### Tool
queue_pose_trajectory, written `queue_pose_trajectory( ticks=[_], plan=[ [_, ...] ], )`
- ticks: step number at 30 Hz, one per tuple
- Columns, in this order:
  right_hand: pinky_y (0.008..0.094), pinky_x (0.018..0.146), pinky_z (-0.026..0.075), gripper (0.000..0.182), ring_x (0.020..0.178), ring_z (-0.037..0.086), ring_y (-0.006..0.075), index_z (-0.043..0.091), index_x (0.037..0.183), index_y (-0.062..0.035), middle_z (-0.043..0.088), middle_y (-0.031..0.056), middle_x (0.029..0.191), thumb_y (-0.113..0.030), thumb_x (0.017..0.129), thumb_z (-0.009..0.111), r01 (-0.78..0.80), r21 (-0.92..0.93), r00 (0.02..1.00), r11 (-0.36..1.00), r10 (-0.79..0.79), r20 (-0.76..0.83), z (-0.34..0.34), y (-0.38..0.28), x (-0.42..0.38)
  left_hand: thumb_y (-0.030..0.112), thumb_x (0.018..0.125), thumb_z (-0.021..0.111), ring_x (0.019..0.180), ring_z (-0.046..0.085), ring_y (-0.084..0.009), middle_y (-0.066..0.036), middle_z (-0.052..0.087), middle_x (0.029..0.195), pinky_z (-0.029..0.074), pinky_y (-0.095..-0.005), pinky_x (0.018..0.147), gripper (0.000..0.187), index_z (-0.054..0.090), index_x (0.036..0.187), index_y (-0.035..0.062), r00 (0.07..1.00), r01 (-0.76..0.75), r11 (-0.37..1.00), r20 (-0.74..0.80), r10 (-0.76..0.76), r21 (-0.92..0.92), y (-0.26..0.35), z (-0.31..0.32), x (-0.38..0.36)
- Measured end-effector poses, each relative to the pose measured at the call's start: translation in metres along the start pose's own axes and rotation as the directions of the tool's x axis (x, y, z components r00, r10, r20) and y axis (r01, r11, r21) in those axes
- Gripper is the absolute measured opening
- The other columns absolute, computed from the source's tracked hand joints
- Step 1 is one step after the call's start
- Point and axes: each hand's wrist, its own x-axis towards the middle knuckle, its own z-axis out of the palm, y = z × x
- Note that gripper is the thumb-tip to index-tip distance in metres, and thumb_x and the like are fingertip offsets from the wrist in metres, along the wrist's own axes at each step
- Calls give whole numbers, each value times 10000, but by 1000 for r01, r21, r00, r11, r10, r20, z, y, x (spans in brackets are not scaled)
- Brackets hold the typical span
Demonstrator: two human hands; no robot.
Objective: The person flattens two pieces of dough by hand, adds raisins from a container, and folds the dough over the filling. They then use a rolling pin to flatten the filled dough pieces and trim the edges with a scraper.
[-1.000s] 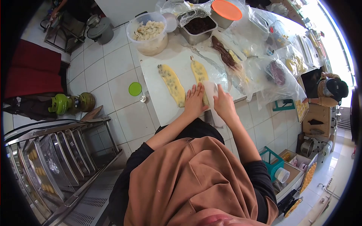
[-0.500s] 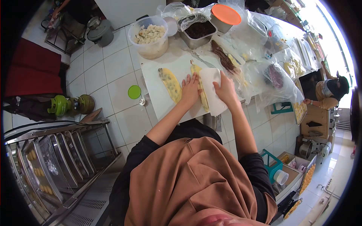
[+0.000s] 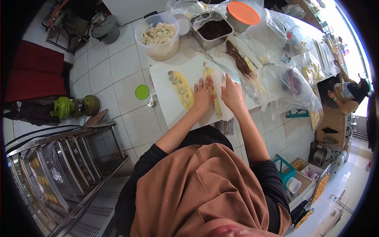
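Note:
On the white work surface [image 3: 162, 81], my left hand [image 3: 203, 96] lies with its fingers spread at the left side of a narrow yellow dough strip [image 3: 216, 106]. My right hand [image 3: 233, 94] is closed on a white scraper [image 3: 222, 85], which stands along the strip's right side and looks tilted. Part of the strip is hidden by my left fingers and the scraper. Left of my left hand, a wider yellow dough piece with dark spots [image 3: 181, 90] lies flat.
Behind the dough are a tub of pale pieces [image 3: 161, 39], a metal tin of dark filling [image 3: 213, 31] and an orange-lidded container [image 3: 242, 14]. Plastic bags [image 3: 276, 85] lie to the right. A tray rack [image 3: 67, 170] stands at lower left; another person [image 3: 349, 93] is at far right.
My right hand has turned and moved slightly left with the scraper, whose broad face now shows less. The view has shifted a little.

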Motion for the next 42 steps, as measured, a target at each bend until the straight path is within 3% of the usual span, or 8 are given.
queue_pose_trajectory(
  ticks=[9, 15, 17, 19, 21, 22, 28, 42],
  plan=[
    [477, 743, 464, 475, 836, 581, 455, 443, 1207, 37, 595, 306, 867, -69, 769, 594, 16, -11, 998, 1000, -17, -56, 2, 20, -29, 265, 764, 670, 1330, 231, -396, -124, 231, 1472, 237, -554, 1036, 761, 290, 1383, 41, 999, -28, 999, 17, 28, -24, -3, -4, 2],
    [404, 752, 485, 391, 854, 615, 381, 522, 1089, 52, 633, 242, 906, -87, 747, 652, 123, 422, 963, 898, -4, -271, -52, 24, -45, 239, 770, 664, 1338, 223, -379, -133, 233, 1468, 220, -556, 1043, 754, 275, 1394, 71, 972, -187, 948, -191, 140, -256, -6, -23, -22],
    [400, 729, 490, 399, 829, 618, 389, 518, 1090, 59, 635, 235, 889, -89, 746, 656, 138, 420, 968, 897, -32, -250, -51, 11, -47, 241, 759, 676, 1349, 200, -373, -134, 220, 1474, 200, -573, 1044, 792, 251, 1408, 86, 948, -232, 955, -264, 179, -184, -22, -34, -39],
    [394, 693, 497, 408, 791, 623, 395, 513, 1098, 56, 631, 241, 849, -88, 745, 657, 235, 333, 946, 913, -136, -294, -23, 19, -40, 259, 736, 697, 1355, 181, -374, -125, 208, 1480, 175, -565, 1057, 833, 243, 1413, 88, 988, -70, 985, -150, 46, -156, -38, -56, -61],
    [400, 679, 490, 415, 755, 621, 376, 502, 1113, 51, 629, 232, 817, -85, 749, 650, 121, 322, 990, 939, -92, -102, -13, -14, -44, 317, 673, 748, 1372, 116, -381, -106, 166, 1499, 126, -578, 1064, 957, 205, 1429, 95, 994, 104, 986, -1, -105, -128, -53, -68, -75],
    [389, 663, 492, 397, 723, 628, 354, 510, 1107, 42, 631, 218, 810, -88, 757, 646, 68, 300, 998, 952, -67, -13, -6, -26, -45, 327, 657, 758, 1372, 107, -384, -101, 158, 1502, 121, -582, 1062, 982, 200, 1432, 98, 995, 102, 984, 7, -102, -146, -59, -67, -78],
    [497, 679, 458, 422, 734, 574, 472, 440, 1128, 76, 590, 288, 724, -63, 763, 602, 221, 143, 975, 965, -216, -50, 36, -47, -30, 372, 600, 792, 1366, 79, -418, -90, 133, 1509, 105, -630, 1041, 1066, 185, 1438, 115, 990, 136, 987, 49, -132, -91, -65, -57, -76],
    [515, 613, 454, 396, 686, 580, 456, 393, 1130, 23, 591, 268, 712, -40, 780, 567, 164, 55, 979, 985, -170, 113, 49, -75, -33, 336, 549, 813, 1365, 131, -390, -77, 176, 1498, 118, -617, 1054, 1094, 209, 1420, 66, 990, 142, 989, 14, -141, -45, -62, -52, -79]
  ],
)
